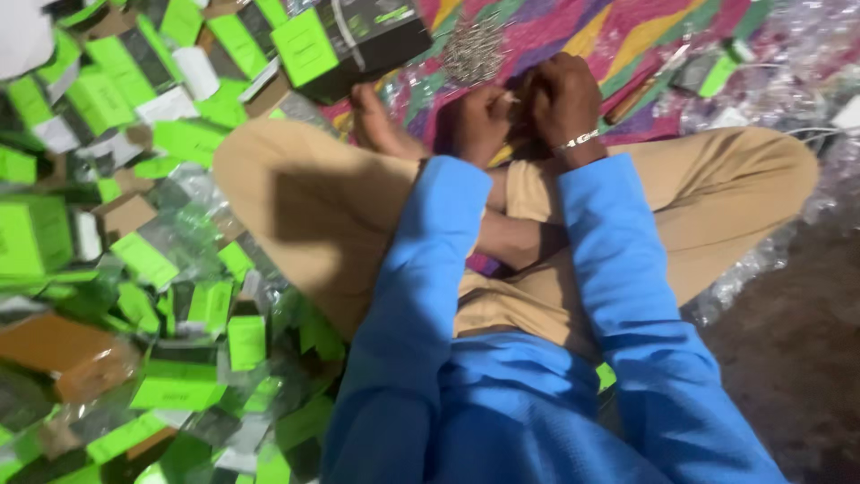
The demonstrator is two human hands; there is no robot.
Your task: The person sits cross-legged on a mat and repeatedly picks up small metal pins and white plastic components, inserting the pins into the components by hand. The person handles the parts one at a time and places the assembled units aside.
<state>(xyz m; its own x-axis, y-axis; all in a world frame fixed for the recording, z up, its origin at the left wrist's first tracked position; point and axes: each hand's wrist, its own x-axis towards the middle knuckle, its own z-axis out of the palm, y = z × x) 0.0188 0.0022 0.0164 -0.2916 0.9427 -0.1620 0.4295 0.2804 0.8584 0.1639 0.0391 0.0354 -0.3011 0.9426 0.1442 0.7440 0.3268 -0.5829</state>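
Here the left hand [481, 121] and the right hand [563, 97] meet knuckle to knuckle above the crossed legs, both curled shut, the fingers pinched together where they touch; something small seems caught between them, but the blur hides what it is, so neither its long axis nor which way it points can be told. The right wrist wears a pale bracelet [578, 140], and both arms come down in bright blue sleeves [618, 269]. Just past the fingertips lies a heap of thin silvery metal pieces [473, 49] on a patterned cloth [627, 31] of pink, yellow and green, the one bare patch near the hands. A bare foot [376, 121] rests just left of the left hand, and the tan trousers [305, 206] spread wide to either side, hemming the hands in from below. Further left, a dark box with a green face [345, 40] sits tilted at the cloth's edge, and beyond it a dense litter of green and white cartons [134, 116] fills the whole left side. To the right, crumpled clear plastic wrap [788, 54] crowds the cloth's far edge.
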